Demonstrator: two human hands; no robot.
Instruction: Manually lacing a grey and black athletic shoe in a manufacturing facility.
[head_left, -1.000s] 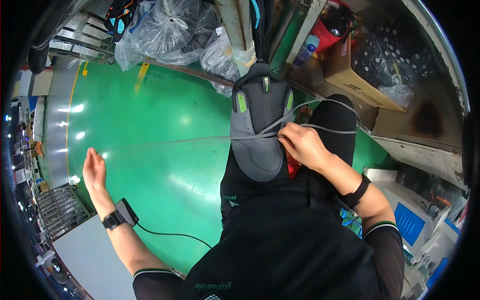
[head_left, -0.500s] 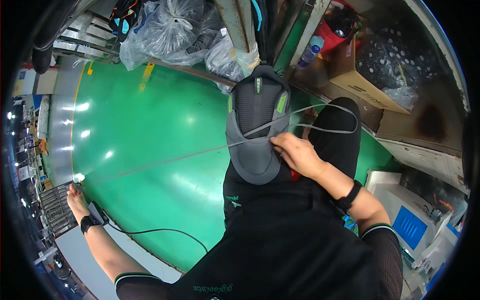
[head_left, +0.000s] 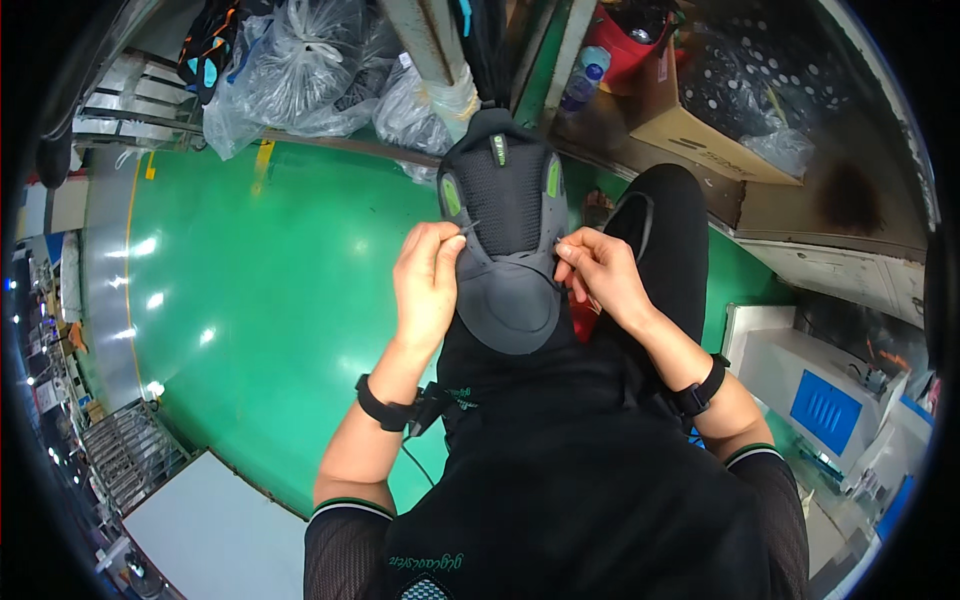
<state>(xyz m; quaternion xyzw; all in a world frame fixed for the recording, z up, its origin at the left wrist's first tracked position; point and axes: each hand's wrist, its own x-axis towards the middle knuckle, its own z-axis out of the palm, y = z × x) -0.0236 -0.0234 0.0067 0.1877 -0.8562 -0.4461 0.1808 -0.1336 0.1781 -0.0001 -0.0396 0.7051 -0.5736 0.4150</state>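
Note:
A dark grey shoe upper (head_left: 507,230) with green eyelet tabs rests sole-down on my lap, its tongue toward me. My left hand (head_left: 427,283) pinches the grey lace end at the left eyelet row. At the right eyelet row, my right hand (head_left: 600,272) holds the edge of the upper and the lace with closed fingers. Both wrists wear black bands. A thin grey lace crosses the front of the upper between the two hands.
A green floor (head_left: 260,290) spreads to my left. Clear plastic bags of parts (head_left: 300,70) lie at the top left, a cardboard box (head_left: 700,130) and a red container (head_left: 635,35) at the top right. A white and blue machine (head_left: 820,390) stands at the right.
My left hand was stretched far out to the left pulling the lace taut; it has come back to the shoe and now pinches the lace at the left eyelets.

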